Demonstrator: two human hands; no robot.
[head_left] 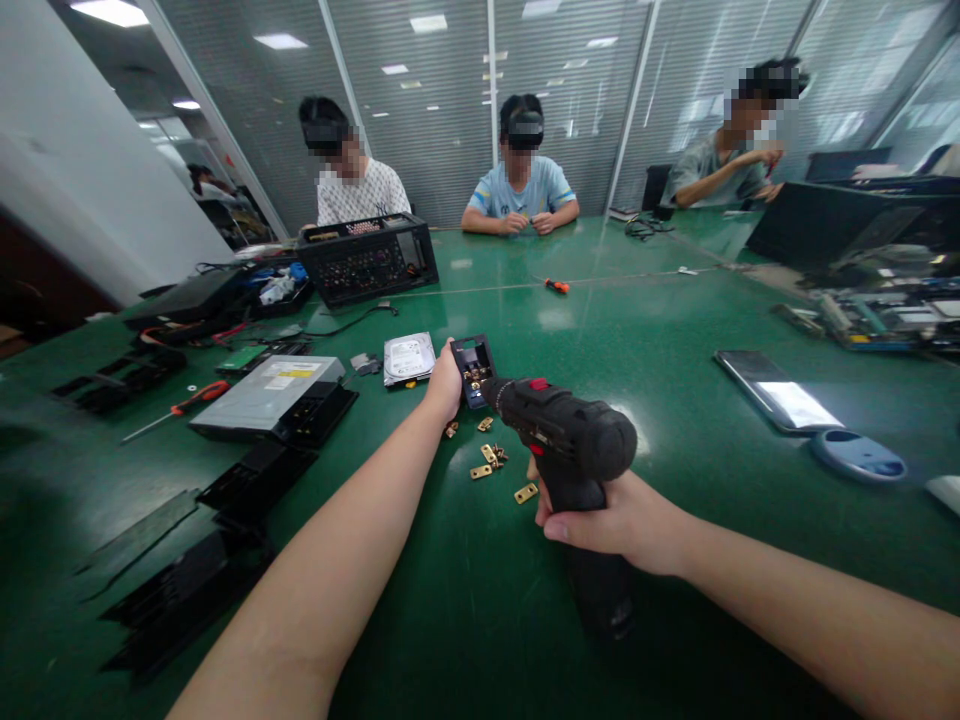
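Note:
My right hand [607,515] is wrapped round the grip of a black cordless drill [570,430] with red buttons. The drill's front end points left and reaches a small black plastic housing [471,358] with brass parts inside. Around the left side of that housing, my left hand [448,382] is closed, steadying it on or just above the table. Whether the bit touches a screw is too small to tell. Several brass plates [526,493] and small screws [498,456] lie on the green table below the housing.
A hard drive [409,358] and a silver optical drive [271,395] lie to the left, near an orange screwdriver [201,398]. On the right are a phone [776,390] and a blue oval object [859,455]. A black computer case [369,262] stands farther back. Several people sit across the table [637,320].

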